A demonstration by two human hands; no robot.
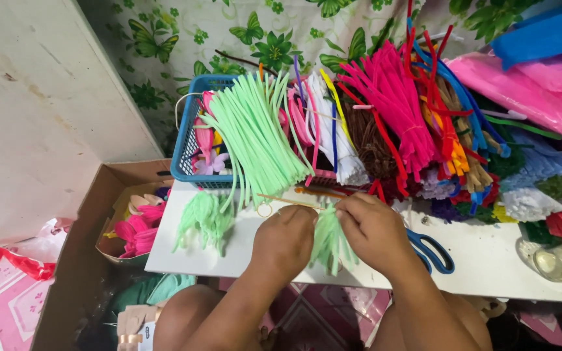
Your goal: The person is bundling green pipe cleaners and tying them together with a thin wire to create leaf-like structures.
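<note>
Left grip (285,237): closed on a pale green fuzzy pipe-cleaner tuft (330,242).
Right grip (373,231): pinched the same tuft's top.
Nearby: blue-handled scissors (432,250) lay on the white table (489,260).

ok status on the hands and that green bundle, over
Left hand and right hand both closed on the pale green pipe cleaner bundle and a thin stick. Blue scissors lie beside the right hand. Nothing blocking.
</note>
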